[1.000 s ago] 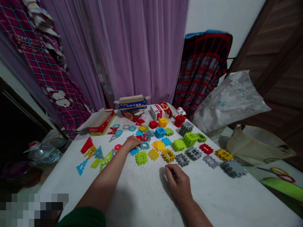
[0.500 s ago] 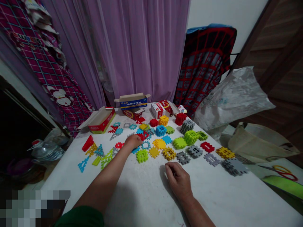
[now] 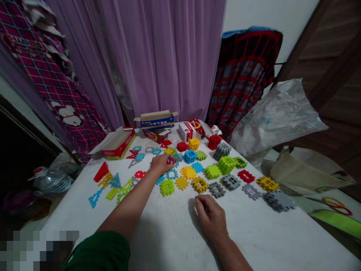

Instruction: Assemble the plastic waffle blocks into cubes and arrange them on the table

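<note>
My left hand (image 3: 163, 164) reaches into the middle of the coloured plastic pieces, its fingertips on a red piece (image 3: 170, 160) beside blue and grey ones. The fingers are bent together around the edge of that red piece. My right hand (image 3: 211, 215) rests on the white table (image 3: 169, 229) with its fingers curled in, and nothing shows in it. Just beyond it are a yellow square piece (image 3: 200, 184) and a dark grey one (image 3: 217, 189). A light green piece (image 3: 167, 187) lies near my left forearm.
An open red and green box (image 3: 119, 145), a blue box (image 3: 157, 121) and a red and white box (image 3: 187, 130) stand along the back. Stacks of green pieces (image 3: 226, 164) and grey pieces (image 3: 222, 150) are at the right. Scissors (image 3: 337, 205) lie beyond the right edge.
My left hand has moved slightly forward and its fingers now reach the red piece from above. My right hand has stayed put. The view has shifted a little.
</note>
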Demonstrator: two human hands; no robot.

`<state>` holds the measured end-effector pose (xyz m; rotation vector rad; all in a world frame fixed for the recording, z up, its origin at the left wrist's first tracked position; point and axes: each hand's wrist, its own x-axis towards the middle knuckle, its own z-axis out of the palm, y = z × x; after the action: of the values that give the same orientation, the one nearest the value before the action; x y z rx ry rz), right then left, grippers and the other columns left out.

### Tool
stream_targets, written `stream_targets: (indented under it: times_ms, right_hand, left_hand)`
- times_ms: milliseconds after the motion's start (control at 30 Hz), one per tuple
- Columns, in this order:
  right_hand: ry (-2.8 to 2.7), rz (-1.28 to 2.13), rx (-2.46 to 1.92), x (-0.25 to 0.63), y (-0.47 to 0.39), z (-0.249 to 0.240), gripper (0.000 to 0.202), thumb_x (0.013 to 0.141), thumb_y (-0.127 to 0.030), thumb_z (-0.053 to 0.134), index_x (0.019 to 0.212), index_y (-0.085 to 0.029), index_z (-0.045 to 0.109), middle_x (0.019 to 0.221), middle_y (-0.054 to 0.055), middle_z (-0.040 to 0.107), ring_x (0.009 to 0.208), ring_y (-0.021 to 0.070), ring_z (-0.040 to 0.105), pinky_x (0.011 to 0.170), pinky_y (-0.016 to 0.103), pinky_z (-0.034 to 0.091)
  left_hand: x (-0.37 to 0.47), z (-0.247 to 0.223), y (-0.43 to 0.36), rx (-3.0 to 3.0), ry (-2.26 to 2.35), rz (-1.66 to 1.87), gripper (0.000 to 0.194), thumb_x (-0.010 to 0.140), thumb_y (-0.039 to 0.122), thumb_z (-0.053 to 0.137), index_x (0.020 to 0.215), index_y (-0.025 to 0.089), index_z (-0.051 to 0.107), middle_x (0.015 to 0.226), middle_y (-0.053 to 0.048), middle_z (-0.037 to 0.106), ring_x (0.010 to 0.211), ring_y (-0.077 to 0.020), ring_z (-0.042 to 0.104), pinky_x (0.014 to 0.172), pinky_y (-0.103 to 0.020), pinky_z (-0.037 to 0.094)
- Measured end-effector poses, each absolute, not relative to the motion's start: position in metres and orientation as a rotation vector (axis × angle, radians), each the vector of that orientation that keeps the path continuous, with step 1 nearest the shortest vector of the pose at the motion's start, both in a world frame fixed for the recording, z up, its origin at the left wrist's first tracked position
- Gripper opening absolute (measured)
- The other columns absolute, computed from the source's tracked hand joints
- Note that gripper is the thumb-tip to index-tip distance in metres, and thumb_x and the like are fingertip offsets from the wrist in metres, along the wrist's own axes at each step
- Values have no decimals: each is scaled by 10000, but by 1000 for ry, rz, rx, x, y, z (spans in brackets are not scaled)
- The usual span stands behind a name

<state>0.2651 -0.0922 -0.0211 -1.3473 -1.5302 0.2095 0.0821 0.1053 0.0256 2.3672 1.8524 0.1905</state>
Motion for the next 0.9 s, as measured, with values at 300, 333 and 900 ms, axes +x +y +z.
stream_targets:
  times_ms: [300,333,900]
  right_hand:
    - [-1485,216,-1340,268,-90,-21,174,894,-275,521,787,-204,639,722,11,662,643,120,624,598,202,474]
    - [-1471,222,-1342,269,-90,-21,175,891,-280,525,788,-203,643,721,11,663,639,121,624,594,202,475]
    - [-1411,289,-1371,271,-88,-26,215,872,-341,548,776,-191,667,698,15,667,580,124,610,554,206,475]
  left_hand:
    - [65,27,115,2239,1868,410,441,808,382,616,1235,271,622,1120,-28,719,1079,-233,622,914,-315,450]
    - [57,27,116,2188,1879,469,440,808,375,618,1234,269,623,1119,-23,720,1066,-223,630,893,-301,460]
    - [16,26,95,2489,1793,269,421,787,408,620,1176,252,665,1279,-65,641,1220,-287,515,1033,-422,357]
